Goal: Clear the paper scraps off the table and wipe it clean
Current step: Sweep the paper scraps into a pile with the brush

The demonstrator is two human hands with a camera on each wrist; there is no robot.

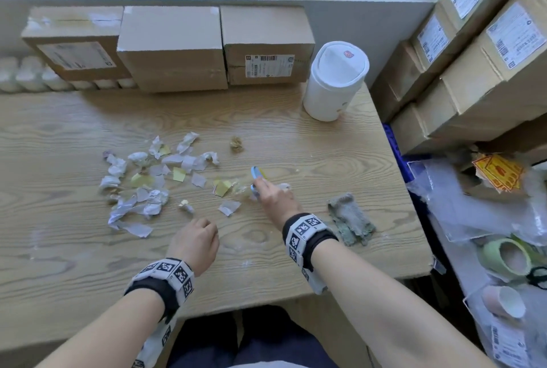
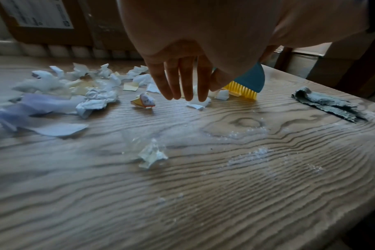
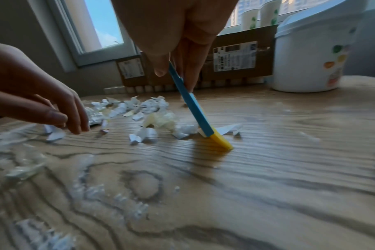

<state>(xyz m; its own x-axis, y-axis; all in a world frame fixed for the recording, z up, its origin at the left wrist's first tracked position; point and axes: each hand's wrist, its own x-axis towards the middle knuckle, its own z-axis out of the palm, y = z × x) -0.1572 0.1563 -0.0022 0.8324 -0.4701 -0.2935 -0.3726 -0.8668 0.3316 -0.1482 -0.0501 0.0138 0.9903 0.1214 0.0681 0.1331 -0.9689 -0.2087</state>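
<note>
Torn white, lilac and yellow paper scraps [image 1: 154,178] lie scattered over the middle of the wooden table [image 1: 340,154]. My right hand [image 1: 266,190] grips a small blue brush [image 1: 255,172] just right of the pile. In the right wrist view the brush [image 3: 195,108] leans on the table, its yellow bristles [image 3: 220,142] pressed down beside a few scraps. My left hand [image 1: 196,234] hovers low at the near edge of the pile and holds nothing. Its fingers [image 2: 182,81] hang straight down over a white scrap [image 2: 198,104]. A crumpled grey cloth [image 1: 350,219] lies to the right of my right wrist.
A white lidded bin [image 1: 334,83] stands at the table's back right. Three cardboard boxes [image 1: 171,47] line the back edge, and more boxes [image 1: 473,56] are stacked at the right. White crumbs [image 2: 248,132] and a clear wrapper [image 2: 150,154] lie near the front.
</note>
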